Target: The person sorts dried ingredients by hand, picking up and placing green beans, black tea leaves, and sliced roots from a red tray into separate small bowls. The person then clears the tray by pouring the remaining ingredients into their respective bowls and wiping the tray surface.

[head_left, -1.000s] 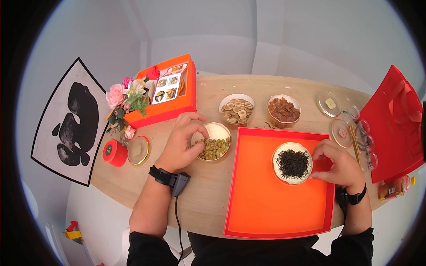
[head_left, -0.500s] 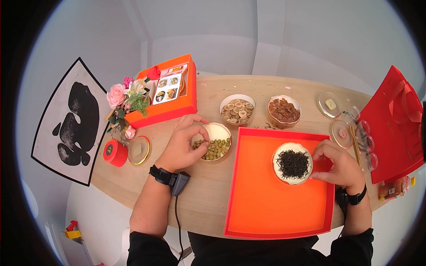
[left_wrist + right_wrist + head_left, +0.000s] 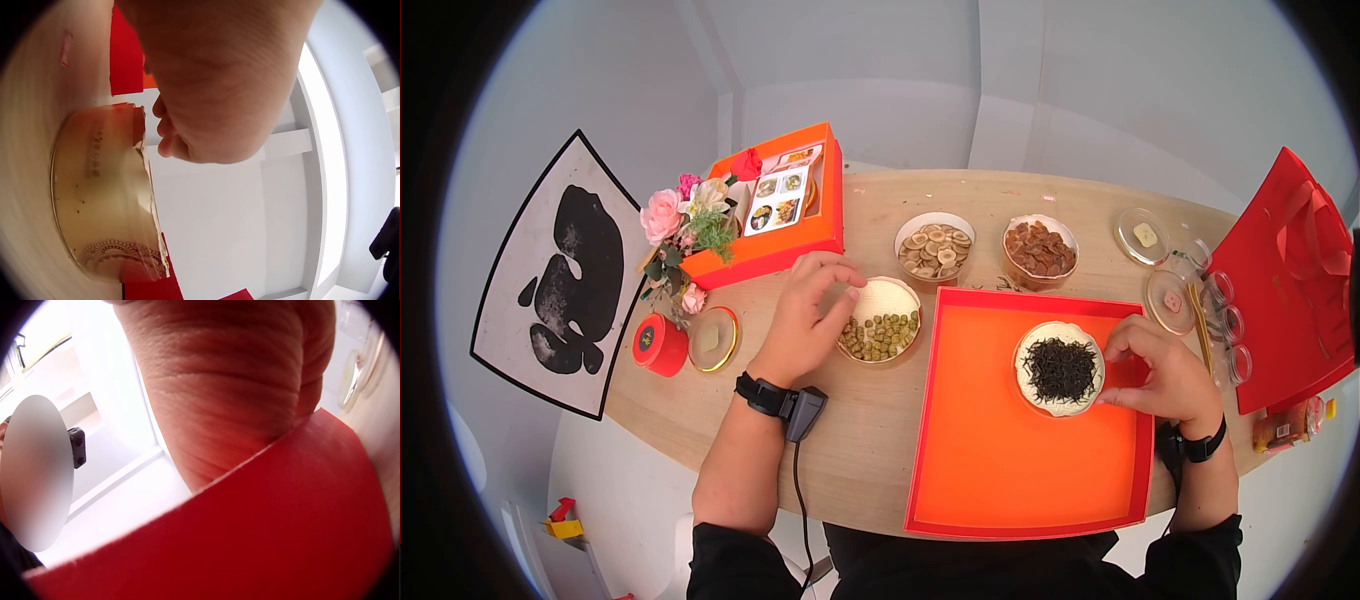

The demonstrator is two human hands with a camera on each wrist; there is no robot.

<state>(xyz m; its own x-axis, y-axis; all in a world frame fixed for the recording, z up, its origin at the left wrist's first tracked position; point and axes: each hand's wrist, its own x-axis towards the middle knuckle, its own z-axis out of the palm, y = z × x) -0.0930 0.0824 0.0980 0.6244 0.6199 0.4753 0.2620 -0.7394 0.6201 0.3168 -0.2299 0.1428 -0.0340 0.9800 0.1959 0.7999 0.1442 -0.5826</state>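
Observation:
In the head view, my left hand [image 3: 805, 320] is over the left rim of a round clear container of green buds [image 3: 878, 337], thumb and forefinger tips close together; whether something small is between them is unclear. The left wrist view has this hand [image 3: 225, 81] above and beside the container's [image 3: 106, 194] wall. My right hand [image 3: 1165, 375] holds the right side of a container of dark, thin leaves [image 3: 1060, 370], thumb and fingers bent round it. That container stands inside an orange tray with red walls [image 3: 975, 450]. Only the palm side of my right hand [image 3: 231, 381] shows past a red wall [image 3: 250, 531].
Behind stand containers of pale slices [image 3: 936, 250] and brown pieces [image 3: 1040, 248]. An orange box [image 3: 825, 220] with flowers [image 3: 662, 215], a red tin [image 3: 659, 345] and a lid [image 3: 713, 339] are left. Several clear lids [image 3: 1141, 235] and a red bag [image 3: 1285, 280] are right.
My left hand's fingertips have risen from among the green buds and moved up to the container's left rim, showing more of the buds. My right hand and its container have stayed still.

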